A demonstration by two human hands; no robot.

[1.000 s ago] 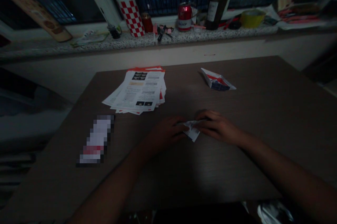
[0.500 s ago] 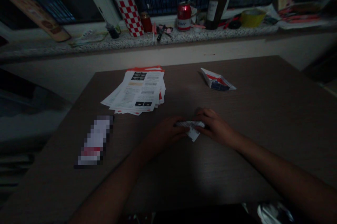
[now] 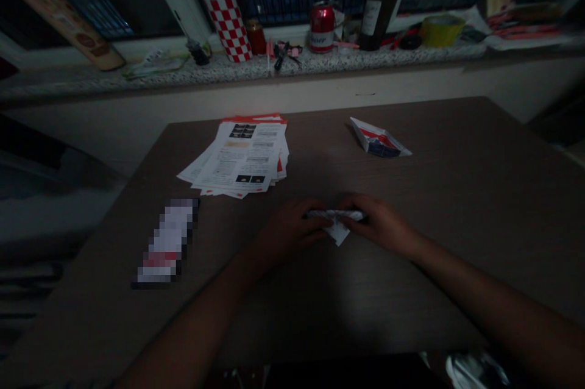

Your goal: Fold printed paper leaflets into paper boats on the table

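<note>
A small folded sheet of paper [image 3: 338, 231], pale with faint print, lies between my hands near the middle of the table; its pointed corner faces me. My left hand [image 3: 299, 224] grips its left end, fingers behind the upper edge and thumb on the front. On the other end, my right hand [image 3: 372, 221] pinches the paper in the same way. Farther back on the right rests a folded paper boat [image 3: 379, 140] in white, red and dark blue. Dim light hides the fingertips behind the paper.
A fanned stack of printed sheets [image 3: 242, 157] lies at the back left of the brown table [image 3: 439, 303]. A phone [image 3: 169, 242] with a blurred screen is nearer on the left. Along the stone windowsill [image 3: 178, 75] stand a checkered bottle [image 3: 231, 29], a red can [image 3: 321, 29] and a dark bottle [image 3: 377, 11].
My right hand has shifted slightly, its fingers now lower behind the paper's upper edge, and more of the paper's right end shows. My left hand has barely moved.
</note>
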